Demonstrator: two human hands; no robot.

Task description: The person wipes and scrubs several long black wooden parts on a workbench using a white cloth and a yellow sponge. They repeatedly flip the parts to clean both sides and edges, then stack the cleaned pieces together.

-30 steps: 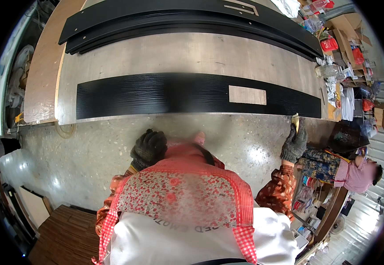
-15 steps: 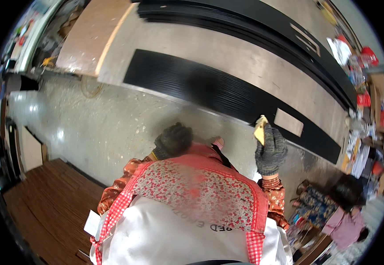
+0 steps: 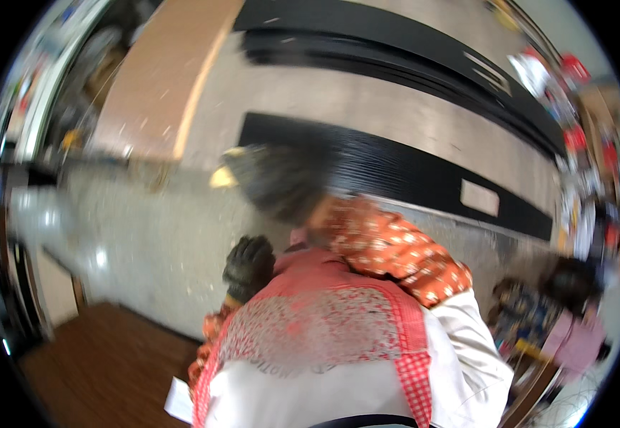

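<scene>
My right hand [image 3: 278, 182], in a dark grey knit glove, reaches across to the left over the near edge of a long black ribbed panel [image 3: 402, 167]. It is smeared by motion. A small yellow folded piece [image 3: 222, 178] sticks out from its fingers, past the panel's left end; its kind is not clear. My left hand [image 3: 249, 264], gloved in the same grey, hangs low in front of my apron, apart from the panel. Its fingers are curled in, and nothing shows in them. The panel lies flat along the bench edge and has a rectangular cutout near its right end.
Behind the panel, more black panels [image 3: 367, 68] lie stacked on the bench [image 3: 352, 96]. A brown board [image 3: 160, 78] sits at the back left. Brown wood-grain sheets [image 3: 103, 357] lie low at the left. A person in pink [image 3: 574, 335] is at the lower right, near clutter.
My right hand has swept left from the panel's cutout end to its left end, still holding the yellow piece. My left hand has dropped slightly down and left. The whole view has shifted.
</scene>
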